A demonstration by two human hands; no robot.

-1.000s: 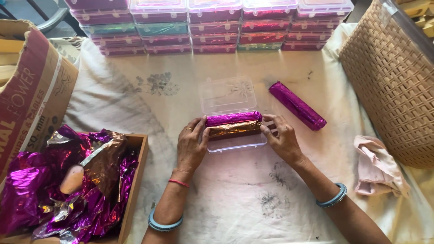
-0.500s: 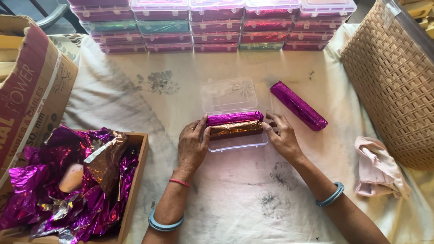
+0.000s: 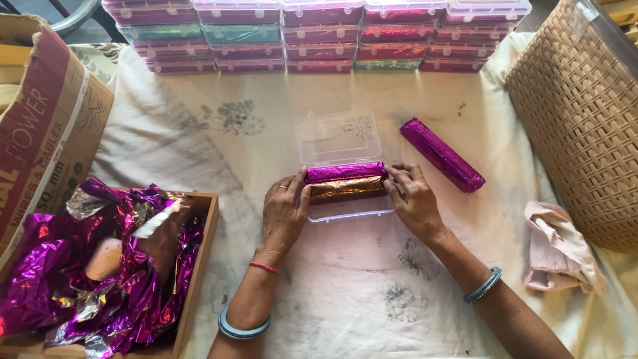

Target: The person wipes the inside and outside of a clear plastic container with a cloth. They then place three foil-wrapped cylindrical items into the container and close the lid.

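I count three foil-wrapped rolls, two in the clear plastic hinged box [image 3: 345, 209]: my left hand [image 3: 284, 211] and right hand [image 3: 413, 199], fingers loosely curled, press the ends of the bronze foil-wrapped roll [image 3: 347, 189] beside the magenta foil-wrapped roll [image 3: 345, 172], the loose magenta foil-wrapped roll [image 3: 442, 154] lying apart.

Daylit table [image 3: 199, 133] under a stained, flower-printed cream cloth [image 3: 345, 292]

Both hands [image 3: 286, 211] on boxed foil rolls [image 3: 345, 181]
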